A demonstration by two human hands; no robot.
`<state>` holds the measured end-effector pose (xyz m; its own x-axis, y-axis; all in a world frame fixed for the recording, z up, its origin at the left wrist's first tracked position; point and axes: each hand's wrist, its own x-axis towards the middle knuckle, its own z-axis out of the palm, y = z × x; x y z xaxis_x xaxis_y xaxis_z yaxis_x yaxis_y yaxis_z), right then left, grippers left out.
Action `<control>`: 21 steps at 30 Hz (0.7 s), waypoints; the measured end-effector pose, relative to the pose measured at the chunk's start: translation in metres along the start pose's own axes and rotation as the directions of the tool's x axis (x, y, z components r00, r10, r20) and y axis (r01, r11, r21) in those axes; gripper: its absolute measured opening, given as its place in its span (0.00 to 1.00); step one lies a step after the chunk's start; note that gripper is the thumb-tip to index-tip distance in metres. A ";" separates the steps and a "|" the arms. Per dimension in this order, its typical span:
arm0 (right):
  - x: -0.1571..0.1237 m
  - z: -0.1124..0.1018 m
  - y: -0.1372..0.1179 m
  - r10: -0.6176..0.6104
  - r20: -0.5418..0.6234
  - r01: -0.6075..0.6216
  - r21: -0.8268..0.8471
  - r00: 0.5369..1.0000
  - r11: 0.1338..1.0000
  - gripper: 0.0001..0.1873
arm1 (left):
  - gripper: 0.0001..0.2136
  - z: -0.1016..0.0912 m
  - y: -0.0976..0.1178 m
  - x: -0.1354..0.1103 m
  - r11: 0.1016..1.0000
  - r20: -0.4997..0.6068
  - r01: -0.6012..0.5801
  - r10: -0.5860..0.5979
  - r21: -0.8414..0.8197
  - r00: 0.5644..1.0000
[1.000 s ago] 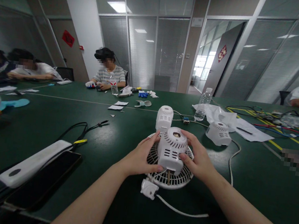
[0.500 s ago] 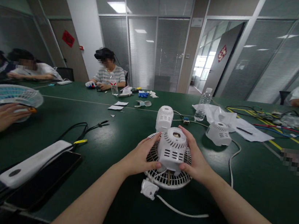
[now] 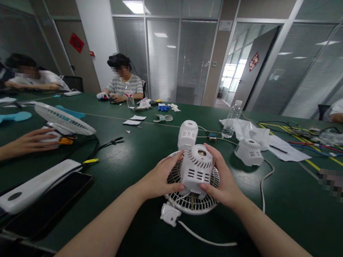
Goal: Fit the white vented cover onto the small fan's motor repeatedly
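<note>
Between my two hands is a white vented fan motor cover [image 3: 197,165], gripped from both sides. My left hand [image 3: 164,174] wraps its left side, with the thumb along the lower front. On the right side, my right hand [image 3: 224,175] curls around it, thumb near the lower edge. Beneath the cover lies a round white fan grille [image 3: 194,207], flat on the table. A small white part [image 3: 170,214] with a cable sits against the grille's near edge. Just behind the grille stands another white vented housing [image 3: 188,134].
A third white housing [image 3: 249,152] lies to the right near a plastic bottle [image 3: 232,119] and papers. At left are a white power strip [image 3: 39,186], a black phone [image 3: 50,205] and cables. A co-worker's hand [image 3: 35,140] holds a white fan part; other people sit around the table.
My hands stay around the cover, with the right thumb shifted slightly left. At left, the co-worker's fan grille has swung rightward and tilted, and a light blue fan blade has come into view.
</note>
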<state>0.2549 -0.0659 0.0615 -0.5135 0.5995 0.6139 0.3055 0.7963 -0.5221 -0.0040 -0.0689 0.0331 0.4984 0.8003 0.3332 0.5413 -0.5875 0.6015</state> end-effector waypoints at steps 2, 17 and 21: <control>0.001 0.000 0.000 -0.007 0.017 0.007 -0.002 1.000 1.000 0.48 | 0.49 0.001 0.000 0.000 1.000 -0.006 -0.004 0.004 0.000 1.000; -0.001 0.000 0.000 0.033 0.048 -0.032 -0.019 0.998 0.999 0.53 | 0.48 0.005 -0.004 0.001 0.998 -0.065 -0.024 0.021 -0.057 0.998; -0.002 0.000 0.006 0.019 0.028 -0.022 0.097 0.999 0.995 0.53 | 0.48 0.006 -0.008 0.001 0.997 -0.057 -0.042 0.039 -0.058 0.998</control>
<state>0.2577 -0.0626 0.0567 -0.5296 0.6123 0.5871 0.2376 0.7715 -0.5902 -0.0038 -0.0645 0.0244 0.4796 0.7823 0.3974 0.4797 -0.6130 0.6278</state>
